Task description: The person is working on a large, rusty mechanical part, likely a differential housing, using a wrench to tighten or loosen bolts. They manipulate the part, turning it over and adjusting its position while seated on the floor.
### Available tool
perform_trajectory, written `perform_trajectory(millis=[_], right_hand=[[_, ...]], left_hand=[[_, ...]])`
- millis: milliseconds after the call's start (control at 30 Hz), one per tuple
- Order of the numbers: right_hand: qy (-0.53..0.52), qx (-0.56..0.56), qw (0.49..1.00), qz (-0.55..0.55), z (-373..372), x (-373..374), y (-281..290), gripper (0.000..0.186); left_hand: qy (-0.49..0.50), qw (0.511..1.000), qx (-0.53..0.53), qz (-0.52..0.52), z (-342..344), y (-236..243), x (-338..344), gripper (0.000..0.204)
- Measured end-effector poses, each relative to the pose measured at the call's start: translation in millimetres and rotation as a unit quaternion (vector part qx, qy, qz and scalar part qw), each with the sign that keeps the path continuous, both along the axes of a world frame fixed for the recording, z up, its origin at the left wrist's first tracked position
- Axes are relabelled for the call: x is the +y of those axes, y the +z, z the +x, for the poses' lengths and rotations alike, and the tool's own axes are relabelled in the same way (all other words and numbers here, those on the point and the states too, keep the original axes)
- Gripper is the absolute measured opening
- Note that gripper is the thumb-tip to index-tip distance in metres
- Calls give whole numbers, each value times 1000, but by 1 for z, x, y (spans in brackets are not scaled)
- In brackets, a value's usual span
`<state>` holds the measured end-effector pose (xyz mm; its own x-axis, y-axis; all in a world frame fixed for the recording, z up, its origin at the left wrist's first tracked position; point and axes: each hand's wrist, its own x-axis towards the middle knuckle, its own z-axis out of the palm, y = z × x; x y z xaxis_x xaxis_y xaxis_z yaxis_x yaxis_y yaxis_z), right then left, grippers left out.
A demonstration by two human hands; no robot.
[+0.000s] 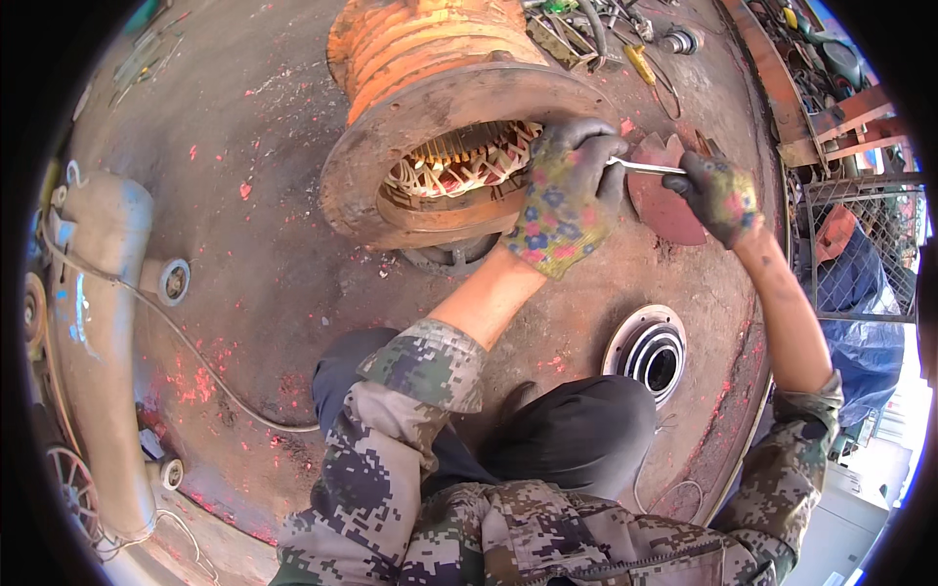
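Note:
An orange motor housing (pixel 430 49) lies on its side, its rusty flange (pixel 352 176) toward me and pale bundled windings (pixel 454 171) inside. My left hand (pixel 572 195), in a flowered glove with dark palm, is closed at the flange's right side around the far end of a slim silver tool (pixel 640 167), possibly a wrench. My right hand (pixel 713 190), gloved alike, is closed on the tool's other end. Behind the tool sits a dull red plate (pixel 662 215) with a notched edge. A grey ringed part (pixel 449 256) shows under the flange.
A round flanged part (pixel 618 356) lies by my right knee. Assorted tools (pixel 572 34) lie behind the housing. A long pipe fitting (pixel 107 391) and cable (pixel 234 396) are at left. At right stand a red steel frame (pixel 850 137), mesh cage (pixel 821 254) and blue tarp (pixel 870 361).

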<state>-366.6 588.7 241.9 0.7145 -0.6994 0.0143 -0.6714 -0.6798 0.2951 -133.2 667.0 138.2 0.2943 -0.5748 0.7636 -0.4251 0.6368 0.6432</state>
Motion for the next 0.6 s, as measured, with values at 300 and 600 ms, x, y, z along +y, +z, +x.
perform_trajectory(millis=[300,600], right_hand=[[-185,-734,442,481,224,122,-179,55],[-219,-479,727,440,190,99,-131,64]], left_hand=[[104,909,-53,401,76,-48,45,53],[-228,658,655,292,74,-36,56,45]])
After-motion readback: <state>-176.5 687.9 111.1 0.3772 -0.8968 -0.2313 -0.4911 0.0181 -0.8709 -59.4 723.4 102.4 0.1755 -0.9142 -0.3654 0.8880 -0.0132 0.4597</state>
